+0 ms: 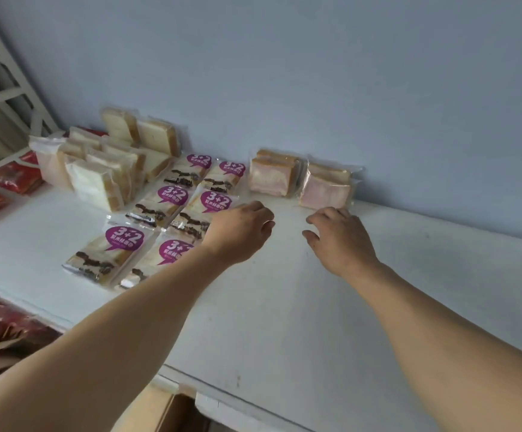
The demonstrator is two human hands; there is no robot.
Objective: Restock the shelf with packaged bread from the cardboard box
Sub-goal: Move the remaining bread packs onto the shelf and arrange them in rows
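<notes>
Two clear packs of pinkish bread stand against the back wall of the white shelf (284, 291): one on the left (273, 176), one on the right (328, 187). My left hand (241, 232) hovers just in front of the left pack, fingers loosely curled, holding nothing. My right hand (340, 238) is below the right pack, fingers relaxed and spread, empty. Several bread packs with purple "3+2" labels (172, 198) lie flat in two columns left of my left hand. A corner of the cardboard box (160, 410) shows at the bottom edge.
A pile of plain white bread packs (107, 169) sits at the back left. Red packets (10, 179) lie at the far left, and more red packaging (1, 319) shows on the level below. Bare shelf surface stretches to the right of my hands.
</notes>
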